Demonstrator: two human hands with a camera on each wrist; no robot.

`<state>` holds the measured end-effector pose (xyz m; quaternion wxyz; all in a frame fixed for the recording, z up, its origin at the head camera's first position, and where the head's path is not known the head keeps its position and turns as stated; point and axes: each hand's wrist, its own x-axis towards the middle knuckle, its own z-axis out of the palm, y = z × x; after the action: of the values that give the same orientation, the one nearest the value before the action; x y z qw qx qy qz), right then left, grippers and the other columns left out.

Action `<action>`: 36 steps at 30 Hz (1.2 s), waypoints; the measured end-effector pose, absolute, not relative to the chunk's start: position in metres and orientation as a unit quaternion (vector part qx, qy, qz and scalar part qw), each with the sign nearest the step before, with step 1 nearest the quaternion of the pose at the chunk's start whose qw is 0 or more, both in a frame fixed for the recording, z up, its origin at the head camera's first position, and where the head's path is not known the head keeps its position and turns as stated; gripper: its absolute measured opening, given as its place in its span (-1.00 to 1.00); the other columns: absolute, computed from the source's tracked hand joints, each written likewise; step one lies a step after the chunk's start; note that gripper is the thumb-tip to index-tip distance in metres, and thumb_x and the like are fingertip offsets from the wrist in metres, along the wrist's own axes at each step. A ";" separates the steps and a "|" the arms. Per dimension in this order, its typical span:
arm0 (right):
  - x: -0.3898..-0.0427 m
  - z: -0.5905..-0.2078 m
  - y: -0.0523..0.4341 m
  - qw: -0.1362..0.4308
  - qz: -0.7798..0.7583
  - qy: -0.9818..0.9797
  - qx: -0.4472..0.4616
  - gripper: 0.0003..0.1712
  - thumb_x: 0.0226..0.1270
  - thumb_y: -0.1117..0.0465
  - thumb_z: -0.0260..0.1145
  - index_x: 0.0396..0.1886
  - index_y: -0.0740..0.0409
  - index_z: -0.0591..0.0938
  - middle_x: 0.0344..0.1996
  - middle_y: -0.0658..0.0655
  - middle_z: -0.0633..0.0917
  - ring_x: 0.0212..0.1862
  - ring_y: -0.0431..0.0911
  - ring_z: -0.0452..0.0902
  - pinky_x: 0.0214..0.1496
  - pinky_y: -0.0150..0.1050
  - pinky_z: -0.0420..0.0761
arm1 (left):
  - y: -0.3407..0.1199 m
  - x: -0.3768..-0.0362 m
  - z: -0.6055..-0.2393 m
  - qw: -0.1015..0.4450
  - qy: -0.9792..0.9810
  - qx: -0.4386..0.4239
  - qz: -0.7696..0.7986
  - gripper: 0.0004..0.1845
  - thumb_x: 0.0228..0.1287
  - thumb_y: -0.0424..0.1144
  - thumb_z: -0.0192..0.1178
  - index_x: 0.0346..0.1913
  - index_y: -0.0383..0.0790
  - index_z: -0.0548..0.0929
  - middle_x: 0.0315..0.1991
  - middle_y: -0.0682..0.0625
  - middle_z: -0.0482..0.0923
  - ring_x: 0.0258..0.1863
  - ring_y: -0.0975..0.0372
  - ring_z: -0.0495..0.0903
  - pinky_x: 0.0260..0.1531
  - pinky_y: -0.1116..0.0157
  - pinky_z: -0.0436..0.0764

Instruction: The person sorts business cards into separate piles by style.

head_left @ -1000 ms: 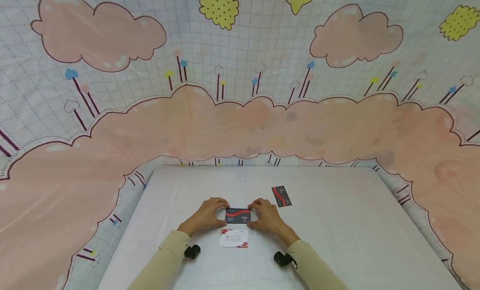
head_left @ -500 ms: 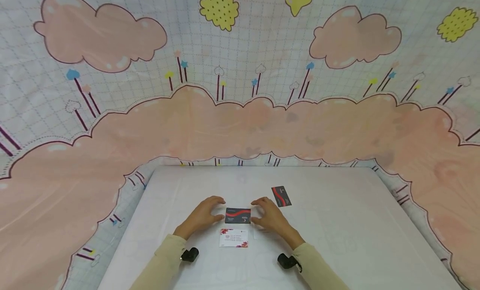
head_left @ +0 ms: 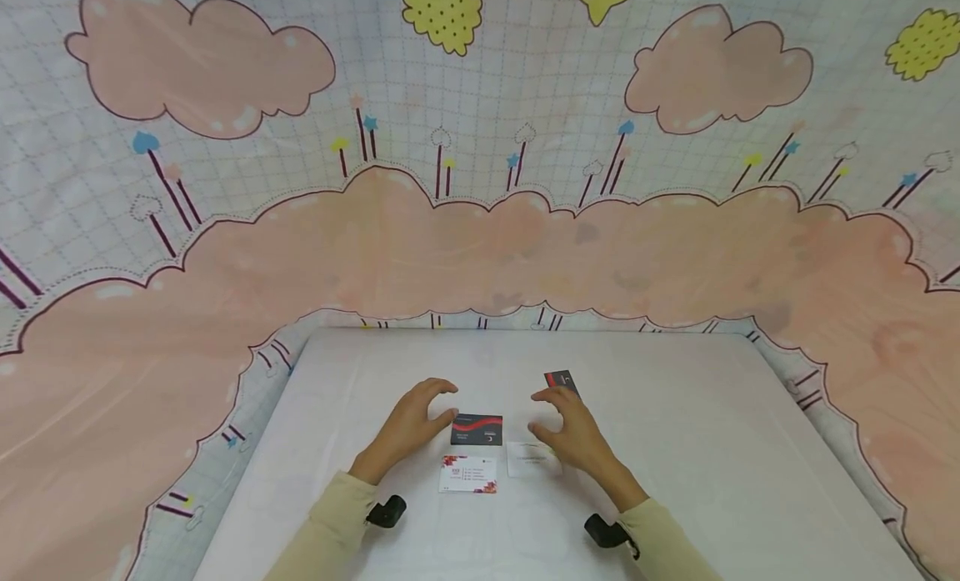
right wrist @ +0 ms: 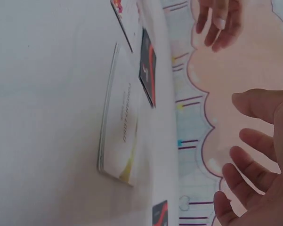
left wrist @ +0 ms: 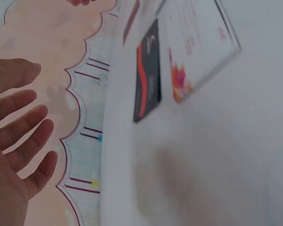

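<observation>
On the white table lies a dark business card with a red wave, just behind a white card with red floral corners. To the right of the floral card is a pale card with a company logo; the right wrist view shows it as a thin stack. My left hand hovers by the dark card's left end, fingers spread and holding nothing. My right hand is above and right of the pale card, its fingers loosely bent around nothing. It partly hides a second dark card farther back.
The white table reaches out on both sides of the cards. Behind it hangs a cloth backdrop printed with clouds. A small black camera sits at each wrist, such as the left one.
Both hands have let go of the middle dark card's ends and lifted. My right hand has moved right, uncovering the pale card and covering part of the far dark card.
</observation>
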<state>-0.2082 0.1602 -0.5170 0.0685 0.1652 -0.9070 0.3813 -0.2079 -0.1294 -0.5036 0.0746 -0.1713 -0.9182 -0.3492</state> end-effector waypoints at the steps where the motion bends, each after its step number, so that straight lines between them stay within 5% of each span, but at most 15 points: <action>1: -0.208 -0.515 0.163 0.075 0.383 -0.906 0.163 -0.52 0.13 0.16 0.49 0.08 0.05 0.63 0.09 0.06 0.61 0.21 0.05 0.50 0.22 0.07 0.53 | -0.126 -0.208 -0.500 0.076 -0.917 -0.171 -0.352 -0.63 0.25 -0.20 0.34 0.11 -0.13 0.60 0.15 -0.04 0.59 0.22 0.05 0.53 0.24 0.00 0.50; 19: -0.222 -0.520 0.197 0.153 0.423 -0.889 0.089 -0.54 0.07 0.27 0.51 0.02 0.19 0.64 0.01 0.21 0.64 0.07 0.14 0.55 0.10 0.11 0.53 | -0.063 -0.258 -0.507 0.031 -0.873 -0.200 -0.444 -0.61 0.31 -0.22 0.27 0.16 -0.25 0.56 0.14 -0.16 0.59 0.17 0.02 0.53 0.19 -0.02 0.51; 36: -0.242 -0.552 0.206 0.076 0.415 -0.907 -0.012 -0.47 0.10 0.14 0.51 0.07 0.24 0.63 0.05 0.32 0.61 0.04 0.16 0.52 0.07 0.07 0.51 | -0.009 -0.294 -0.539 0.032 -0.915 -0.158 -0.370 -0.52 0.25 -0.27 0.28 0.24 -0.26 0.55 0.24 -0.20 0.53 0.32 -0.08 0.39 0.31 -0.09 0.35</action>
<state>-0.2416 0.2056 -0.5525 0.0761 -0.0118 -0.9067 0.4147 -0.2939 -0.0088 -0.5391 0.0315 -0.1584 -0.9150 -0.3696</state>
